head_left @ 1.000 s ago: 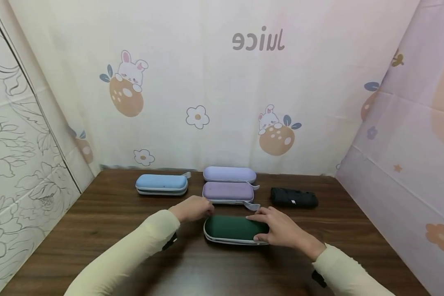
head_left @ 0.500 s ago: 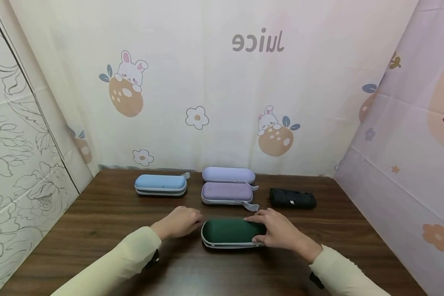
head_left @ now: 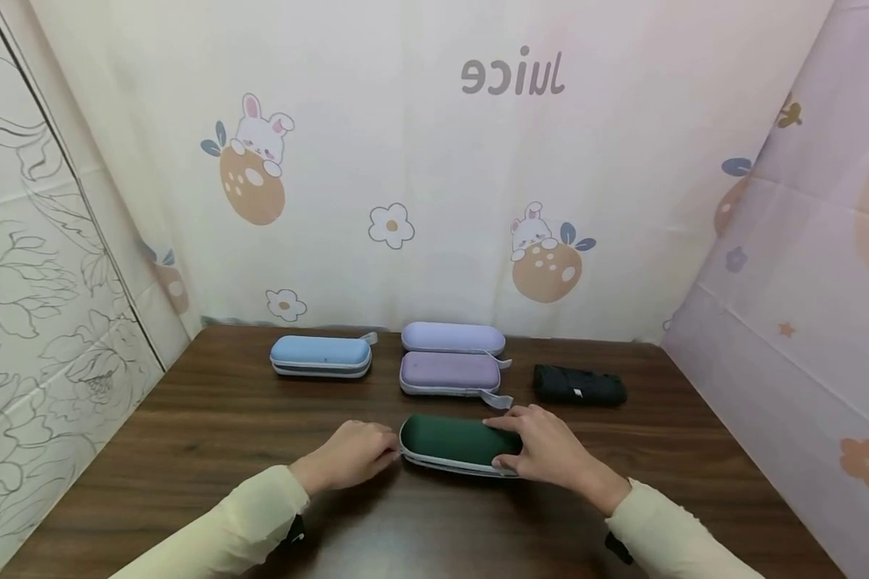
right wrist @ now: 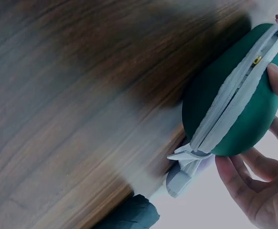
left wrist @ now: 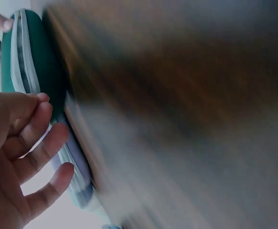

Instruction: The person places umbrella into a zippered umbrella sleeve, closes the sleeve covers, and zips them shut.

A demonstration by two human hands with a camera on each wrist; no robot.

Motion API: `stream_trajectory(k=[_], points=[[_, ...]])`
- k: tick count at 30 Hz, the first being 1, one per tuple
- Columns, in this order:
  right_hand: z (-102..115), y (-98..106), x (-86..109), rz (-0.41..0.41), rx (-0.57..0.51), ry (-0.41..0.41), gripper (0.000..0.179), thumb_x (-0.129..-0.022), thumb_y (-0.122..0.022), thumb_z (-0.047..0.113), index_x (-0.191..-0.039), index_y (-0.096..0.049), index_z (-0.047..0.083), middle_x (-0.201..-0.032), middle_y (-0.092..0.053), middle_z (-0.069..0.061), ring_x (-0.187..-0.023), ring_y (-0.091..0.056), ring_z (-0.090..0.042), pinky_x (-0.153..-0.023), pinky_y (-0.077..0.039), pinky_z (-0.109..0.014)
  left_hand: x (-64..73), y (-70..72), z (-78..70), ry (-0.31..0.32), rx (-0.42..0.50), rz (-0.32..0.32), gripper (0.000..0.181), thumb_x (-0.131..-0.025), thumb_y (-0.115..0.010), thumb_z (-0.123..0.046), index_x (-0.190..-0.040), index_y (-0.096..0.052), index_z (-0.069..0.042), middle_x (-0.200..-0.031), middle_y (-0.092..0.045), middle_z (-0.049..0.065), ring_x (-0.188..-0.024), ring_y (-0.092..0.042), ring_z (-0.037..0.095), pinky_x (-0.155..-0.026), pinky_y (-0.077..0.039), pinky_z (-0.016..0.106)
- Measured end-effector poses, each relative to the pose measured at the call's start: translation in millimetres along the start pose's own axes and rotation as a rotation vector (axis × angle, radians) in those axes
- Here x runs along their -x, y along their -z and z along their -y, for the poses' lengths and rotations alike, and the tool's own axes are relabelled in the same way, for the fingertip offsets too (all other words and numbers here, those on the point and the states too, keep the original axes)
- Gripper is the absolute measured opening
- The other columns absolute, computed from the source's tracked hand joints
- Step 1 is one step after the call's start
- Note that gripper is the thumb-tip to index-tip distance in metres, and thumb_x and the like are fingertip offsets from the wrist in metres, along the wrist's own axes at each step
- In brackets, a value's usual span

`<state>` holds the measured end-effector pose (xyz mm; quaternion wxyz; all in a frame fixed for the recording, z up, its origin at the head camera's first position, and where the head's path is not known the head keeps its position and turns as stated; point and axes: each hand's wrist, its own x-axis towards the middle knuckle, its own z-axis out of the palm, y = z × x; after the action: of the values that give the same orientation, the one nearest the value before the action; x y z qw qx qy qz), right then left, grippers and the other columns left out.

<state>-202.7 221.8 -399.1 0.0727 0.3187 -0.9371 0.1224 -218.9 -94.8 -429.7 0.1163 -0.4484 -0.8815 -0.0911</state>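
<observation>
A dark green zip-up glasses case (head_left: 456, 438) lies on the table in front of me. My right hand (head_left: 550, 450) grips its right end, with the thumb on the front and the fingers over the top. At its left end, my left hand (head_left: 355, 454) pinches at the zipper, thumb and index fingertips together; the zipper pull is hidden by them. In the left wrist view the other left fingers spread loosely. The pale zipper (right wrist: 237, 90) shows a narrow parting with a small gold-coloured piece (right wrist: 257, 60) in it.
Behind the green case stand a purple case (head_left: 449, 372) and a lavender case (head_left: 452, 338), one behind the other. A light blue case (head_left: 321, 354) sits at the back left, a black folded pouch (head_left: 579, 386) at the right. Printed curtains border the dark wooden table (head_left: 210, 426).
My left hand has come from the green case's back left corner round to the zipper at its left end. My right hand keeps its grip; the case has shifted only slightly.
</observation>
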Motion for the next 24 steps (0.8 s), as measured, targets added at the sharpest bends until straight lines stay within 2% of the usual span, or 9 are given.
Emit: stream_trajectory(k=[5,10,13,15,17,19,20,22,24], points=[[6,-2,-1.6,-0.031,0.023,-0.030,0.049,-0.073,-0.082,0.033,-0.117,-0.069,0.015,-0.100,-0.066,-0.006,-0.084,-0.060,-0.020,-0.068,-0.050,-0.037,-4.1,-2.6,-14.1,-0.010,-0.067,-0.086,0.010,-0.087,-0.068,-0.017,-0.077,-0.067,-0.016,-0.072,-0.062,-0.007,-0.066,-0.061,0.009,-0.055,-0.046,0.028],[17,-2,-2.1,-0.031,0.033,-0.063,0.053,-0.072,-0.081,0.042,-0.115,-0.070,0.012,-0.093,-0.065,-0.005,-0.077,-0.060,-0.017,-0.063,-0.049,-0.033,-11.8,-7.9,-21.7,0.009,-0.094,-0.098,0.011,-0.088,-0.067,-0.017,-0.076,-0.067,-0.016,-0.071,-0.062,-0.006,-0.064,-0.060,0.010,-0.050,-0.042,0.026],[20,3,-3.1,0.040,-0.005,-0.068,0.058,-0.076,-0.075,0.050,-0.116,-0.068,0.010,-0.094,-0.064,-0.003,-0.077,-0.060,-0.015,-0.063,-0.049,-0.033,-17.6,-8.2,-20.7,0.029,-0.111,-0.106,0.013,-0.087,-0.068,-0.016,-0.074,-0.065,-0.016,-0.069,-0.061,-0.005,-0.062,-0.059,0.011,-0.047,-0.041,0.026],[19,9,-4.6,0.116,-0.059,-0.053,0.052,-0.083,-0.068,0.049,-0.118,-0.065,0.010,-0.098,-0.064,-0.001,-0.082,-0.061,-0.014,-0.066,-0.050,-0.033,-20.6,-7.5,-18.2,0.038,-0.122,-0.115,0.014,-0.086,-0.069,-0.015,-0.073,-0.065,-0.015,-0.069,-0.061,-0.004,-0.062,-0.059,0.012,-0.047,-0.042,0.027],[15,14,-6.8,0.184,-0.100,-0.003,0.039,-0.091,-0.063,0.039,-0.117,-0.064,0.010,-0.102,-0.062,0.000,-0.086,-0.061,-0.012,-0.070,-0.050,-0.033,-22.9,-7.6,-14.8,0.044,-0.128,-0.115,0.013,-0.086,-0.069,-0.015,-0.074,-0.066,-0.015,-0.070,-0.061,-0.004,-0.062,-0.060,0.012,-0.048,-0.043,0.028],[10,18,-10.1,0.216,-0.105,0.100,0.025,-0.094,-0.061,0.021,-0.117,-0.063,0.010,-0.105,-0.060,0.001,-0.091,-0.059,-0.010,-0.074,-0.050,-0.030,-24.1,-8.1,-11.4,0.045,-0.129,-0.110,0.011,-0.086,-0.069,-0.016,-0.075,-0.067,-0.015,-0.071,-0.062,-0.004,-0.064,-0.061,0.013,-0.049,-0.044,0.029],[7,19,-12.4,0.217,-0.102,0.159,0.025,-0.093,-0.062,0.011,-0.118,-0.062,0.011,-0.108,-0.059,0.002,-0.093,-0.059,-0.010,-0.076,-0.050,-0.029,-24.4,-8.5,-9.9,0.043,-0.130,-0.107,0.011,-0.086,-0.069,-0.016,-0.076,-0.067,-0.015,-0.072,-0.062,-0.003,-0.064,-0.061,0.013,-0.049,-0.045,0.029],[4,19,-17.4,0.215,-0.049,0.272,0.039,-0.087,-0.064,-0.003,-0.122,-0.061,0.013,-0.117,-0.057,-0.001,-0.102,-0.057,-0.012,-0.081,-0.049,-0.029,-25.7,-9.9,-7.1,0.047,-0.123,-0.096,0.009,-0.087,-0.068,-0.016,-0.078,-0.068,-0.015,-0.073,-0.063,-0.003,-0.065,-0.061,0.014,-0.049,-0.045,0.030],[4,18,-22.8,0.209,0.029,0.361,0.054,-0.082,-0.065,-0.010,-0.128,-0.058,0.017,-0.129,-0.054,-0.001,-0.114,-0.053,-0.015,-0.086,-0.048,-0.031,-27.7,-10.9,-5.3,0.054,-0.118,-0.078,0.008,-0.088,-0.068,-0.016,-0.080,-0.069,-0.016,-0.075,-0.064,-0.004,-0.066,-0.061,0.013,-0.050,-0.045,0.029]])
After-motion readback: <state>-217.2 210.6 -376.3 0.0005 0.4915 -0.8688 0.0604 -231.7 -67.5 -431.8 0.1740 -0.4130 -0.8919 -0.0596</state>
